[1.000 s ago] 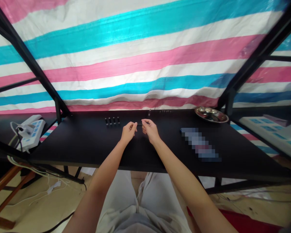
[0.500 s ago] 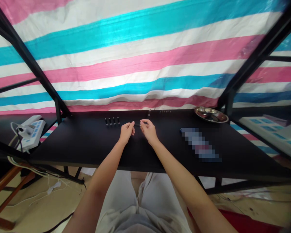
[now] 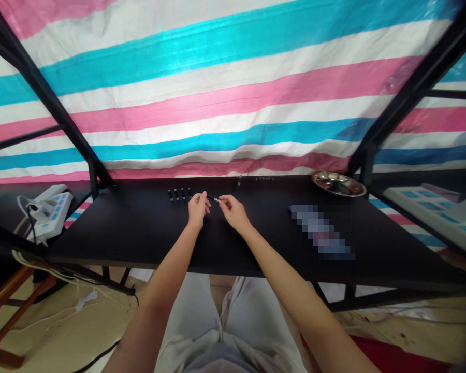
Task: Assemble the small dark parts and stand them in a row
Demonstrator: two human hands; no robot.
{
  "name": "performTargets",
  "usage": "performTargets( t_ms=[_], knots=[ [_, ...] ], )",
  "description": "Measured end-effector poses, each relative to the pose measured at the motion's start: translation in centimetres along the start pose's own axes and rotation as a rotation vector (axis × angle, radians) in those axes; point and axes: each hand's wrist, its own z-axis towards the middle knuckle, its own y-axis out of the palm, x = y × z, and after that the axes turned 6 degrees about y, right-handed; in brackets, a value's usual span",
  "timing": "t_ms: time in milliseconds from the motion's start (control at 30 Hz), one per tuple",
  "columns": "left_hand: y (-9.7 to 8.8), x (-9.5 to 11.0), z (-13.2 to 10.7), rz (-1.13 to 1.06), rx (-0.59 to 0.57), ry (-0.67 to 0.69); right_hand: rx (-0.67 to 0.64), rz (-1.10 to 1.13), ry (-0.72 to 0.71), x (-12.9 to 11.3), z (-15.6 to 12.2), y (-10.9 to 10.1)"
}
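Observation:
Both my hands hover over the middle of the black table. My left hand and my right hand are each pinched on an end of a small dark rod with a pale tip, held between them just above the tabletop. A row of several small black cylinders stands upright just left of my left hand. Farther back, several tiny metal parts lie in a line near the table's far edge.
A shallow metal dish sits at the back right corner. A blurred patch lies right of my hands. A white power strip with cables rests at the left. Black frame posts rise at the table's corners before a striped tarp.
Both hands have drifted to the left, toward the row of black cylinders, carrying the small rod between them.

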Motion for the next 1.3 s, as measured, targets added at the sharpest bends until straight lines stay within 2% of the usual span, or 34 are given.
performTargets(
  t_ms=[133,300,400,500,633,733,900,1000,1100,1200,1300],
  knots=[
    [0.1,0.2,-0.1,0.007,0.01,0.027,-0.088,-0.334,-0.08,0.0,-0.4,0.0],
    [0.1,0.5,-0.3,0.015,0.043,0.045,-0.113,-0.57,-0.042,0.6,-0.4,-0.2],
    [0.2,0.7,-0.3,0.015,0.039,0.042,-0.046,-0.539,-0.029,0.8,-0.2,-0.2],
    [0.2,0.9,-0.3,0.014,0.006,0.026,0.019,-0.353,-0.07,0.5,0.1,-0.3],
    [0.3,0.9,-0.5,0.006,-0.139,0.021,-0.018,-0.177,-0.099,0.1,0.1,-0.2],
    [0.2,0.7,-0.7,0.003,-0.267,0.013,-0.102,-0.224,-0.144,0.1,0.0,-0.2],
    [0.0,0.4,-0.8,0.062,-0.295,0.021,-0.17,-0.395,-0.211,0.4,-0.3,-0.1],
    [0.0,0.3,-0.9,0.166,-0.301,0.041,-0.202,-0.463,-0.2,0.5,-0.3,-0.2],
    [-0.1,0.3,-1.1,0.371,-0.275,0.096,-0.214,-0.488,-0.154,0.7,0.2,-0.4],
    [-0.2,0.5,-1.3,0.631,-0.266,0.15,-0.145,-0.472,-0.08,1.2,1.7,-0.9],
    [-0.3,0.8,-1.4,0.802,-0.311,0.199,-0.073,-0.504,-0.027,2.2,3.9,-1.6]
  ],
)
